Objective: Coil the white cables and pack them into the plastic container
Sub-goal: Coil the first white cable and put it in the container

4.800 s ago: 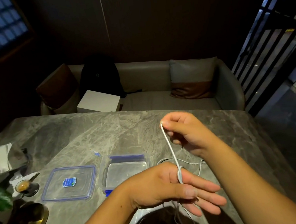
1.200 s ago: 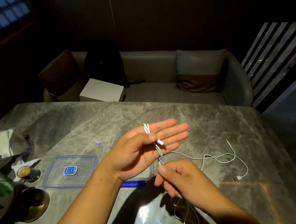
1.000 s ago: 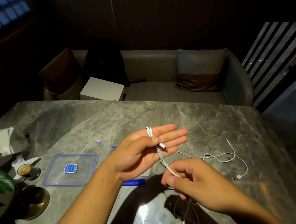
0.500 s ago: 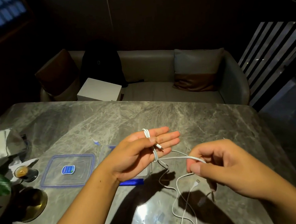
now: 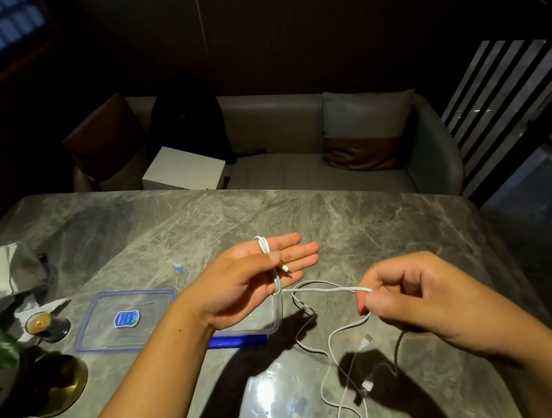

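Well inside the table [image 5: 354, 221] edges, the right hand [image 5: 413, 300] pinches cable [image 5: 327, 290].

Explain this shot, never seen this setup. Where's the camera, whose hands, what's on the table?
No robot here: a person works bare-handed, and the single camera sits on their head, looking forward and down. The left hand has its palm showing and fingers straight; the white cable is looped around it and pinned by the thumb. The right hand pinches the same cable further along; the rest trails over the marble table. Behind the left hand sits the open plastic container, its lid lying flat beside it. A small glass stands at far left.
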### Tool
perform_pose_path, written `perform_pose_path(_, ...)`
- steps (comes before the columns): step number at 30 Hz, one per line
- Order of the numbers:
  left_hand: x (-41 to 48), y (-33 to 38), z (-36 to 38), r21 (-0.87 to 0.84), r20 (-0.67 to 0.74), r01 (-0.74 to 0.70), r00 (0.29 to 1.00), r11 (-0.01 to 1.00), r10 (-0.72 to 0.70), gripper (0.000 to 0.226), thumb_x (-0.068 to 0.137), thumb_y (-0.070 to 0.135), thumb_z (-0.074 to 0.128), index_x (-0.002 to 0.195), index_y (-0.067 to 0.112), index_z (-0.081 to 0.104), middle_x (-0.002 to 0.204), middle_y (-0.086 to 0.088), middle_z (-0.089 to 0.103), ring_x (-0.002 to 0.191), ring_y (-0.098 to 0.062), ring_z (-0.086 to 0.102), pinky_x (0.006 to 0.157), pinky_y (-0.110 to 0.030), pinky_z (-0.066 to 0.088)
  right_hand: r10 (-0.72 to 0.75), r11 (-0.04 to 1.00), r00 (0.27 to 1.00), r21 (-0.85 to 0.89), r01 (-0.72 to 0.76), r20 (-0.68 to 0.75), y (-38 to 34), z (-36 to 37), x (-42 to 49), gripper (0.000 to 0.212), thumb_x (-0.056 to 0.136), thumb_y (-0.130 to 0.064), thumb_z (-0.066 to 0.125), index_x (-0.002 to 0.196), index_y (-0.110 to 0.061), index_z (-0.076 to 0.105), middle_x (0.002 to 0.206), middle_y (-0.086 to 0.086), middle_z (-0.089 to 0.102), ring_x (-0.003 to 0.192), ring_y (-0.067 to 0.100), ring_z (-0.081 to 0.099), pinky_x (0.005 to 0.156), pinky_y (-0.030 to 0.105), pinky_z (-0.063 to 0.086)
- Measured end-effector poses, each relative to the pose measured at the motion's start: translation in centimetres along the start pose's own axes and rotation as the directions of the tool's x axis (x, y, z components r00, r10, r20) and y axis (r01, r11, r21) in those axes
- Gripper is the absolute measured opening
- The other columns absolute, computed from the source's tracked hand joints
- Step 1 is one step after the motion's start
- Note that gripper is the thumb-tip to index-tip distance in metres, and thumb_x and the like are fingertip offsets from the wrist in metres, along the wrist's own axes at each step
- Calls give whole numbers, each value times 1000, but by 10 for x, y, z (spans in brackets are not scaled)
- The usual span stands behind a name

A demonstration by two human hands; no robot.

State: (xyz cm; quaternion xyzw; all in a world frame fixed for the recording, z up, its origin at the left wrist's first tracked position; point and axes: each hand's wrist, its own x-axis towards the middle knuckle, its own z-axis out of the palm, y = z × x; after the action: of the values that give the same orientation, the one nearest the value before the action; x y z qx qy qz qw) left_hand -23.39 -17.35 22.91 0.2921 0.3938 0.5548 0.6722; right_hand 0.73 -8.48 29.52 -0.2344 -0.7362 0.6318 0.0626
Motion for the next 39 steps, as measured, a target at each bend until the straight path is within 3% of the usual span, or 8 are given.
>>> perform_pose_path(4,4,-10,8,-22,4,27,1000,999,-27,45,99,5,41,144,-4,36,139,-22,55,131,-33,53,112,-44,37,-70,996,996,-43,72,55,-12,1,2,18,89,-24,70,81,-8,73,56,8,51,53,13,46,53,22,39)
perform_pose_path(9,5,-27,25,-155,89,96,993,983,-83,44,93,4,46,136,-5,49,134,-26,58,124,-34,57,108,-45,44,-207,978,974,-60,202,-96,-23,-3,28,14,90,-6,66,77,-2,71,59,8,56,52,6,50,52,12,39)
perform_pose_path(12,1,-25,32,-154,196,118,977,981,-87,48,96,2,43,142,-8,37,142,-32,46,134,-43,45,114,-50,35,-234,972,958,-61,227,-166,-24,-13,40,15,85,-13,63,75,-5,71,58,1,56,52,4,48,50,10,37)
perform_pose_path(19,0,-19,50,-58,361,151,925,987,-120,53,96,8,47,145,-6,31,148,-31,38,140,-42,37,119,-50,25,-288,944,955,-186,271,-71,-32,-15,62,13,89,-14,62,80,-8,69,63,-3,59,59,8,52,58,18,43)
perform_pose_path(23,0,-10,61,-37,407,132,907,990,-106,61,94,8,45,138,-24,17,149,-38,30,141,-41,36,118,-45,29,-336,907,942,-278,316,-25,-40,-9,69,12,94,-9,62,84,-6,69,67,3,61,61,8,54,61,20,46)
perform_pose_path(29,-4,-1,66,58,428,43,902,997,-64,50,97,6,43,145,-5,32,145,-28,45,135,-40,46,111,-43,40,-352,922,931,-208,326,-101,-34,-14,73,13,94,-6,61,87,2,69,70,20,60,61,13,52,60,20,46)
perform_pose_path(34,-3,0,64,73,388,1,921,997,-30,47,99,-1,38,146,-4,34,143,-27,48,132,-39,50,107,-40,45,-293,956,938,-62,286,-184,-16,-19,76,15,93,-6,60,88,7,67,63,0,56,56,6,48,54,14,40)
perform_pose_path(39,-7,-1,64,64,447,11,894,998,-39,47,98,-5,33,145,-6,34,144,-30,44,131,-39,49,105,-37,46,-220,975,967,-67,213,-128,-3,-24,76,12,90,-7,64,85,0,72,60,-1,58,54,6,48,52,16,38)
